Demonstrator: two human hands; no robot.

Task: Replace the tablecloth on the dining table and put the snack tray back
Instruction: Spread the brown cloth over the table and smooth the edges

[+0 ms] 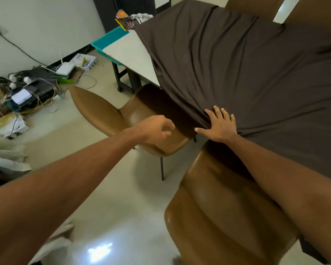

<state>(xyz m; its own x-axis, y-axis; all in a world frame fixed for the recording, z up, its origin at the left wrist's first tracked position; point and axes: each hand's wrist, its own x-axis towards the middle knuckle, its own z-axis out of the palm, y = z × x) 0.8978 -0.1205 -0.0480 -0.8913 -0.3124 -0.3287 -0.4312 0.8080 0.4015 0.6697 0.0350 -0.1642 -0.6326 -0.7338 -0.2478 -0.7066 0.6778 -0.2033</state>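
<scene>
My right hand [221,126] presses flat, fingers spread, on 1 brown tablecloth [246,73]; my left hand [157,129] hovers loosely open (2 chairs [111,113] nearby).

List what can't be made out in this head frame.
- Table top under the brown tablecloth: covered by the cloth.
- Snack tray contents: cloth corner and distance hide most; only packets show.
- Left hand fingertips: curled away, grip unclear.
- Near chair: right arm crosses it, frame edge cuts it.
- Floor electronics: too small.
</scene>
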